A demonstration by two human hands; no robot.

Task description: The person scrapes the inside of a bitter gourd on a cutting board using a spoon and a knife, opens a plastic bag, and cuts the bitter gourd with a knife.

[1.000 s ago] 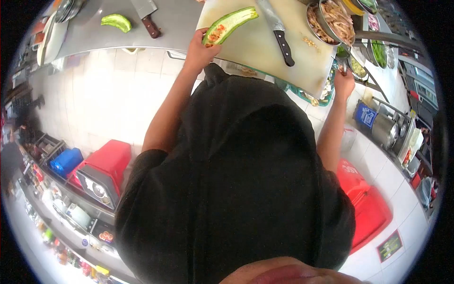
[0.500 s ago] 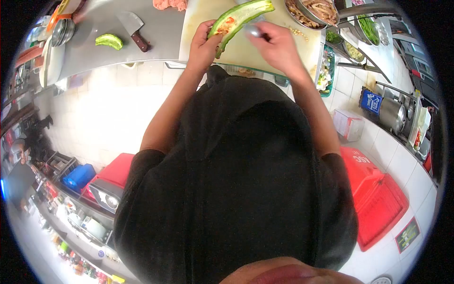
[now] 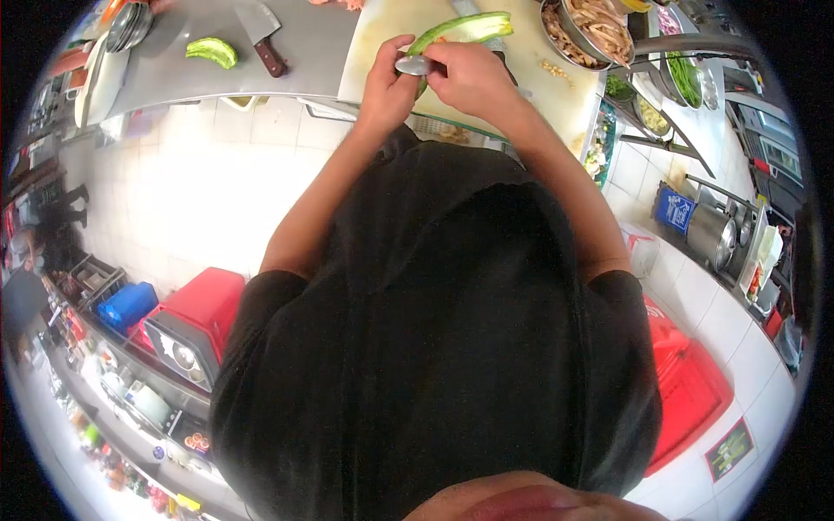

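Near the cutting board corner, your left hand clamps the bitter melon; shallowly angle the spoon gripped by your right hand.

Working kitchen around me, commercial-looking. Long metal counter before me, cleaver on it, cutting board alongside. Bowls of sliced food to my right, big metal pot beyond. Pale floor tiles below, crowded shelving on my left.
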